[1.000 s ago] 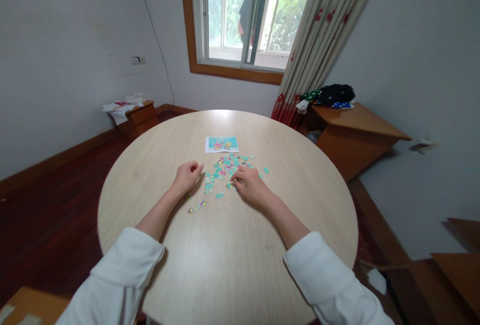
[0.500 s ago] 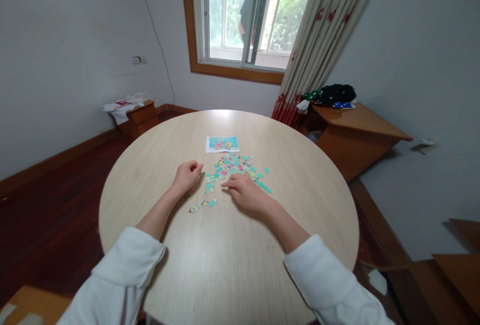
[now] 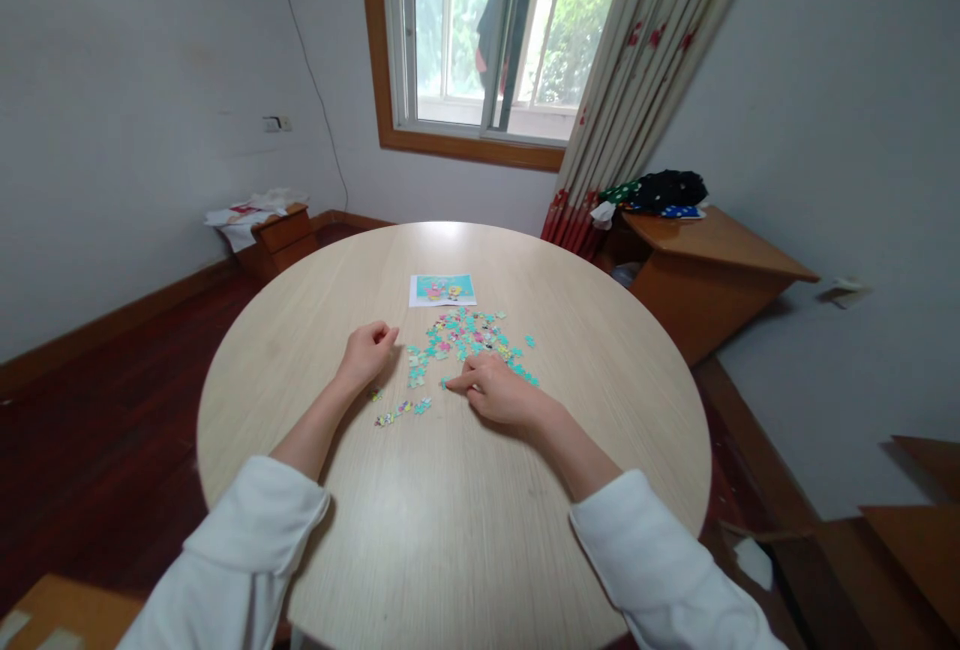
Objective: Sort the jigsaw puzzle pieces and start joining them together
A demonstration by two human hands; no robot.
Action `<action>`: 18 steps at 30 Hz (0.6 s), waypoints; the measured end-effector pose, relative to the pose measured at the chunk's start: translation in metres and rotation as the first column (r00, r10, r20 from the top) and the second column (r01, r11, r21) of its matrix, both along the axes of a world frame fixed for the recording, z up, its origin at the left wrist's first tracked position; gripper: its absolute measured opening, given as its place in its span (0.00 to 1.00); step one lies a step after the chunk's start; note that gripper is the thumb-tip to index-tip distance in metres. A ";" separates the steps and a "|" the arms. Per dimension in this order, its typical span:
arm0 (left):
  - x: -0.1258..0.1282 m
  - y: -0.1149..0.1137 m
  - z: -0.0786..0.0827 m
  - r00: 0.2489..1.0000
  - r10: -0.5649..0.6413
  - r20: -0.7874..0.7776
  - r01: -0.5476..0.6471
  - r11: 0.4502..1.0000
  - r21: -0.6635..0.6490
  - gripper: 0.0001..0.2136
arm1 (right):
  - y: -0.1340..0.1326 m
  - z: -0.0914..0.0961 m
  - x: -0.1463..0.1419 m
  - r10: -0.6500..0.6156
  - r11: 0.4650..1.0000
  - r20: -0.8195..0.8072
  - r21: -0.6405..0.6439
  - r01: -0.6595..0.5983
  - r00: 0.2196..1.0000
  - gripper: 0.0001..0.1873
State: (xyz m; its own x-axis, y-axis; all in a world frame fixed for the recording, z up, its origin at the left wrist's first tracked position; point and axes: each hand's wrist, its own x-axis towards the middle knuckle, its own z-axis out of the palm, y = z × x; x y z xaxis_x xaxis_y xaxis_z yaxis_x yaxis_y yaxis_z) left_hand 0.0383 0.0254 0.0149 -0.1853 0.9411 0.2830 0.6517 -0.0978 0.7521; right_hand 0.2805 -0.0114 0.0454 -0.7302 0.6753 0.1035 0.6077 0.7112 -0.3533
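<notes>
Several small turquoise puzzle pieces (image 3: 465,335) lie scattered on the round pale wood table (image 3: 450,510). My right hand (image 3: 496,391) rests at the near edge of the pile, fingers curled, its fingertips pinching a turquoise piece (image 3: 445,383) against the tabletop. My left hand (image 3: 365,353) lies to the left of the pile in a loose fist, and I cannot make out what is inside it. A short joined row of pieces (image 3: 403,411) sits just in front of my left hand. A small picture card (image 3: 442,289) lies beyond the pile.
A wooden desk (image 3: 705,265) with dark clothes on it stands at the right, by a curtain (image 3: 637,80). A low wooden cabinet (image 3: 274,230) stands against the left wall. A window (image 3: 495,30) is behind the table. Cardboard lies on the floor at the far right.
My right hand has drawn back from the middle of the pile toward me and to the left, dragging a piece with its fingertips. My left hand has barely shifted.
</notes>
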 end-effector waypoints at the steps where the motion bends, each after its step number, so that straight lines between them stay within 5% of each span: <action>1: -0.001 -0.001 0.000 1.000 0.011 -0.006 -0.011 1.000 0.000 0.15 | -0.002 0.001 -0.001 0.020 0.999 -0.019 -0.025 -0.021 1.000 0.18; 5: -0.007 -0.011 0.003 0.997 0.049 -0.055 -0.051 0.998 -0.032 0.14 | -0.005 0.002 -0.004 0.023 0.996 -0.102 -0.081 -0.031 0.995 0.19; 10: -0.014 -0.049 0.003 0.979 0.021 -0.201 -0.038 0.996 -0.081 0.15 | -0.007 -0.009 -0.002 -0.085 0.996 -0.229 -0.005 0.086 0.970 0.16; 18: 0.003 -0.119 -0.023 0.921 -0.148 -0.359 0.117 0.987 -0.109 0.26 | -0.026 -0.027 0.010 -0.258 0.958 -0.215 0.070 0.278 0.942 0.21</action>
